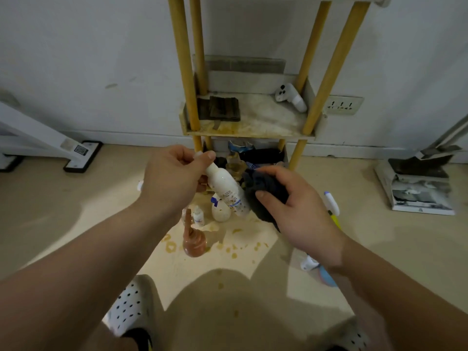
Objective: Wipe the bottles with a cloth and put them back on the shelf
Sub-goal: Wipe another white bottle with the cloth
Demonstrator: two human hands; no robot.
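Observation:
My left hand (174,178) grips a stained white bottle (228,191) by its neck and cap, tilted with its base pointing down to the right. My right hand (293,206) holds a dark cloth (260,191) bunched against the bottle's lower side. Below them on the floor stand a round white bottle (220,211), a small dropper bottle (198,216) and a brown bottle (193,240). The wooden shelf (248,133) with yellow posts stands ahead; its stained middle tier carries a white bottle lying down (291,97).
Sticky yellowish spills (228,244) spot the floor under the bottles. A white and yellow spray bottle (332,206) lies to the right, a blue and white item (316,267) under my right forearm. Dark bags fill the bottom tier (260,155). Papers (420,191) lie far right.

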